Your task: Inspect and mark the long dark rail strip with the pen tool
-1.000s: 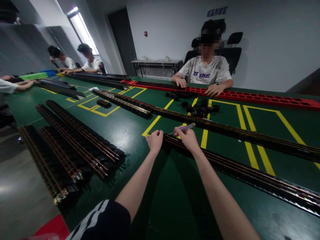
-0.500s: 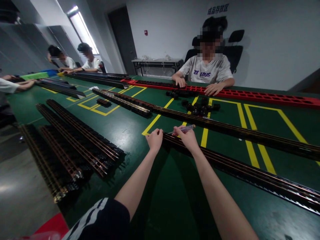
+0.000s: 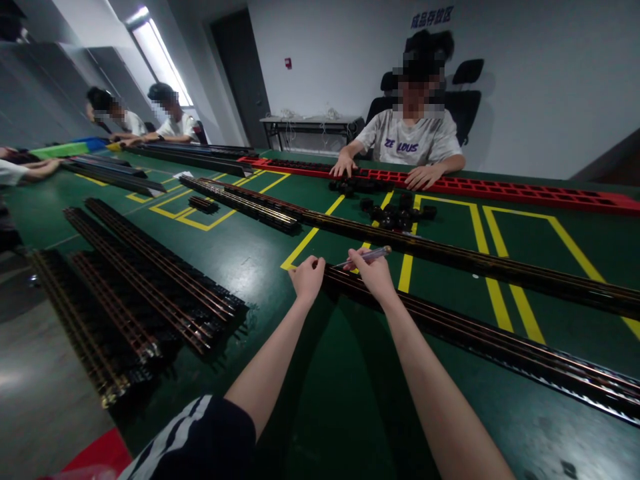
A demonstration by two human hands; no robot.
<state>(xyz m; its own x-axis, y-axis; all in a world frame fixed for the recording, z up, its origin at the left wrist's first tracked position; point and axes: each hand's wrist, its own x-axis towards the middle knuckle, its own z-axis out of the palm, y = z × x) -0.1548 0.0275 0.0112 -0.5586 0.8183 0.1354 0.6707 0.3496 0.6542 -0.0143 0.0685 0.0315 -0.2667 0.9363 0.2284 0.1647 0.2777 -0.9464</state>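
Observation:
My right hand is closed around a small screwdriver with a translucent handle. Its thin shaft points left, toward the end of a long black rail with copper-coloured strips. At that rail's left end, my left hand is closed, thumb and fingertips pinched together at the tip. Whether anything small sits between those fingers is hidden. The rail runs from between my hands to the lower right, flat on the green table.
Several similar rails lie at left, with a short piece beyond. Another long rail crosses behind my hands. Farther back are black parts and a red slotted frame, with a co-worker's hands on it. More people sit far left.
The view has shifted slightly. My hands and the screwdriver stay in nearly the same place at the rail's end. Across the table, the co-worker's hand has moved a little toward the black parts.

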